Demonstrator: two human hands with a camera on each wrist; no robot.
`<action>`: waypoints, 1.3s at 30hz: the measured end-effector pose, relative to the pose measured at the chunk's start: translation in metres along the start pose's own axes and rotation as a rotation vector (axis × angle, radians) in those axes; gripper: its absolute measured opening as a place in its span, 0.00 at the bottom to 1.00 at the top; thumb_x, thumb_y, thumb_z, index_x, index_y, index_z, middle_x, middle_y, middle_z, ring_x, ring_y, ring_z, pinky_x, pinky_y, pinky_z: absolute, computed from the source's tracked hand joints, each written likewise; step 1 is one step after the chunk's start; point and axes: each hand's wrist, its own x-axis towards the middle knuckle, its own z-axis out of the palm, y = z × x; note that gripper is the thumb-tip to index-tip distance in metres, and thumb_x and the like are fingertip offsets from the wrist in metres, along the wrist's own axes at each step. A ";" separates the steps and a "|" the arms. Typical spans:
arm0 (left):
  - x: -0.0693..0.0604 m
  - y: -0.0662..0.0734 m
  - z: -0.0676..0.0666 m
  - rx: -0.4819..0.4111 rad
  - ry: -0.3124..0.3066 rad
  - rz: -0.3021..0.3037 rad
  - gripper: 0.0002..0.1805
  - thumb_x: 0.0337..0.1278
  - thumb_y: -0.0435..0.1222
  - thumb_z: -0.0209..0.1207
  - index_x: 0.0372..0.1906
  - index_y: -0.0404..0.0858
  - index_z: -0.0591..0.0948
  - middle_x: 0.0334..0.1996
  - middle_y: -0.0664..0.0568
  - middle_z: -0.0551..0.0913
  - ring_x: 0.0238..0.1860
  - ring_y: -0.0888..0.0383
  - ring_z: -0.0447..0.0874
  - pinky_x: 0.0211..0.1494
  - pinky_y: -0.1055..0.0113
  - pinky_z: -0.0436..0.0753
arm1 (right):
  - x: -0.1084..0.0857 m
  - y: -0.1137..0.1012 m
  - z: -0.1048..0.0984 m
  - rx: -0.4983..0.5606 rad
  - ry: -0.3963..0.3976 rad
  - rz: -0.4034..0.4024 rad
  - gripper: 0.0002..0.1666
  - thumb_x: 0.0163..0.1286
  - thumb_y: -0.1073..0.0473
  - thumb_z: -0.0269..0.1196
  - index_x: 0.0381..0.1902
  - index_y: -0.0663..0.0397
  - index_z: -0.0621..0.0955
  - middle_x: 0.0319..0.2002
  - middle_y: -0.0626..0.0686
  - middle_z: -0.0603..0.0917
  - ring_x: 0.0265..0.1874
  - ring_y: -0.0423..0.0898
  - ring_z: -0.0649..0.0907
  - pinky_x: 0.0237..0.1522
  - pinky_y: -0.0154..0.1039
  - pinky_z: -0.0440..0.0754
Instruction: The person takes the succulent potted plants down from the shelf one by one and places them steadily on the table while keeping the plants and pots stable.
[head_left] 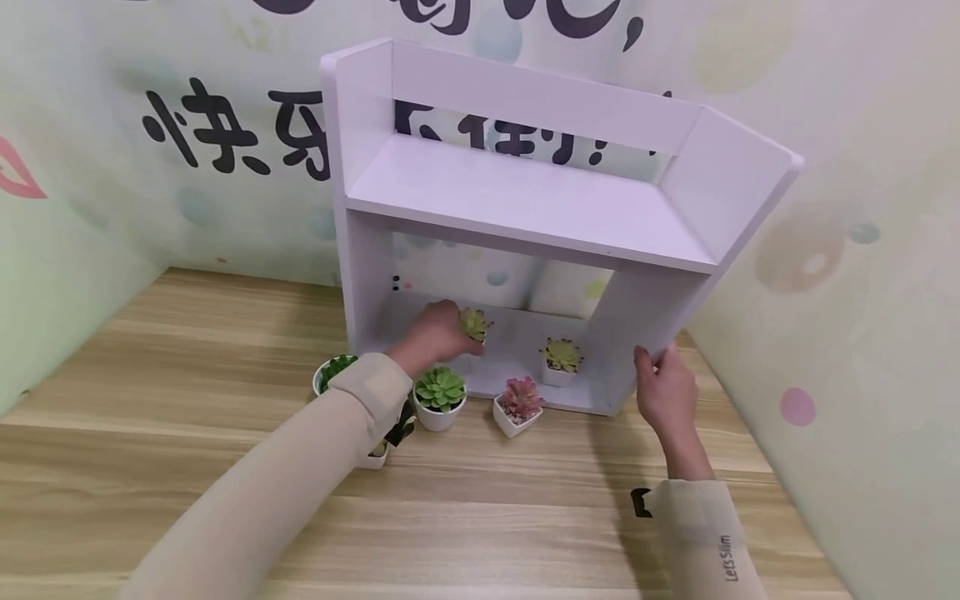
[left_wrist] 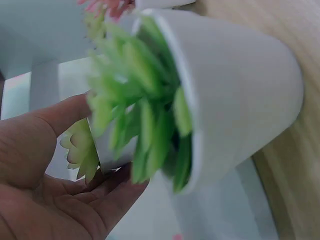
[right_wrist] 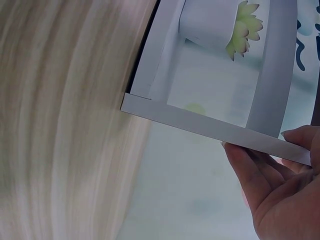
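Beige sleeve, potted succulent inside left grip

An indoor room, exact kind unclear — printed, lettered walls around wood-grain tabletop.

A tabletop with streaky wood grain meets a pale back wall, which bears two rows of bold black characters and soft bluish spots. On the right wall, a tan blotch sits above a pink oval; a reddish shape shows partly at far left.
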 end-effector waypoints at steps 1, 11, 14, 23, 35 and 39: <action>0.000 -0.001 -0.002 -0.014 0.006 0.006 0.27 0.50 0.46 0.74 0.47 0.31 0.78 0.43 0.44 0.82 0.41 0.51 0.81 0.47 0.59 0.83 | 0.000 0.000 0.000 0.000 0.003 0.000 0.23 0.79 0.48 0.48 0.56 0.63 0.73 0.54 0.71 0.84 0.53 0.69 0.84 0.49 0.63 0.79; -0.010 -0.006 -0.019 -0.074 0.081 0.076 0.32 0.49 0.49 0.73 0.51 0.30 0.78 0.45 0.42 0.84 0.42 0.50 0.83 0.47 0.58 0.84 | 0.000 0.000 0.001 -0.003 -0.005 0.002 0.24 0.79 0.48 0.48 0.57 0.63 0.72 0.54 0.71 0.84 0.54 0.69 0.83 0.50 0.63 0.78; -0.017 -0.002 -0.024 -0.062 0.084 0.078 0.35 0.50 0.50 0.72 0.55 0.30 0.76 0.47 0.42 0.83 0.44 0.49 0.83 0.49 0.57 0.84 | 0.000 0.000 0.001 -0.010 -0.008 0.004 0.24 0.79 0.48 0.48 0.57 0.64 0.72 0.54 0.71 0.84 0.53 0.69 0.83 0.49 0.63 0.78; -0.034 0.011 -0.031 -0.037 0.099 0.071 0.31 0.50 0.55 0.71 0.47 0.35 0.77 0.40 0.47 0.83 0.37 0.52 0.81 0.37 0.62 0.82 | -0.001 -0.001 -0.001 -0.011 -0.018 0.024 0.24 0.79 0.47 0.47 0.56 0.64 0.72 0.54 0.72 0.83 0.55 0.70 0.82 0.50 0.63 0.77; -0.065 0.015 -0.033 -0.062 0.143 0.116 0.33 0.47 0.55 0.71 0.49 0.34 0.79 0.39 0.47 0.84 0.35 0.53 0.82 0.35 0.65 0.81 | -0.001 0.000 -0.001 -0.007 -0.018 0.015 0.24 0.80 0.48 0.47 0.58 0.64 0.71 0.56 0.72 0.83 0.56 0.70 0.81 0.53 0.64 0.76; -0.073 0.013 -0.032 -0.049 0.128 0.104 0.29 0.47 0.54 0.70 0.46 0.37 0.78 0.36 0.49 0.83 0.32 0.54 0.80 0.32 0.66 0.78 | 0.000 -0.001 0.000 -0.008 -0.015 0.015 0.24 0.80 0.48 0.47 0.58 0.64 0.71 0.56 0.72 0.83 0.56 0.70 0.81 0.53 0.64 0.75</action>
